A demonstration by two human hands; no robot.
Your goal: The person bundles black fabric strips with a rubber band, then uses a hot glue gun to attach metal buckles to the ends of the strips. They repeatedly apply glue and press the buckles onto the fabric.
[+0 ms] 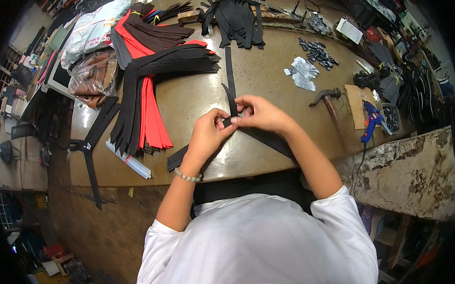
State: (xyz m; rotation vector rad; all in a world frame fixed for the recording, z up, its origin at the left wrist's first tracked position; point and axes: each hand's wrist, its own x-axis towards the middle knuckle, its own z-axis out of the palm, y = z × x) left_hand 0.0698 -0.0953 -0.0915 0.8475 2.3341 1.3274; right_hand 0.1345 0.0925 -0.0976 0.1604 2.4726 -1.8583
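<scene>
Near the table's front edge, both my hands meet over a flat black strap (230,65). One length runs away from me, and two more ends spread toward the lower left and lower right. My left hand (208,131) pinches the strap where the lengths cross. From the other side my right hand (263,113) grips the same crossing, thumb and fingertips closed. Between the fingertips shows a small pale patch, too covered to name. A short strap end sticks up just left of the far length.
Left lie bundles of black straps (173,63) and red straps (153,117), glue sticks (131,161) and a joined black strap (89,153) hanging over the edge. Right are white labels (303,73), small dark pieces (319,52), a hammer (331,107) and a blue glue gun (372,120).
</scene>
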